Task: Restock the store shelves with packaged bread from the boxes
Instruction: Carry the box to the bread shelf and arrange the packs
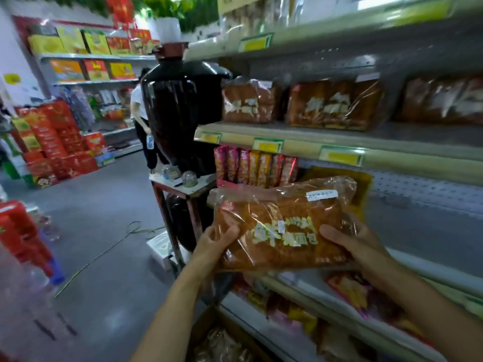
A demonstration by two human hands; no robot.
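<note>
Right now I'm carrying one bag of bread up toward the shelf, both hands on it.

I'm holding the packaged bread (283, 226) out in front of the shelving, clear of any shelf, my left hand (213, 244) curling its fingers (230, 232) over the bag's left end and my right hand (358, 239) gripping the right end, thumb lying across the plastic. I'm judging this as the carry step: bag out of the open box (222, 338) sitting low at my feet, not yet placed. Matching loaves (334, 104) are already standing in a row on the bread shelf (287, 146) above. Next I'm needing to lift the bag higher and slide it into a gap on that shelf, label facing out, without crushing its neighbours.
</note>
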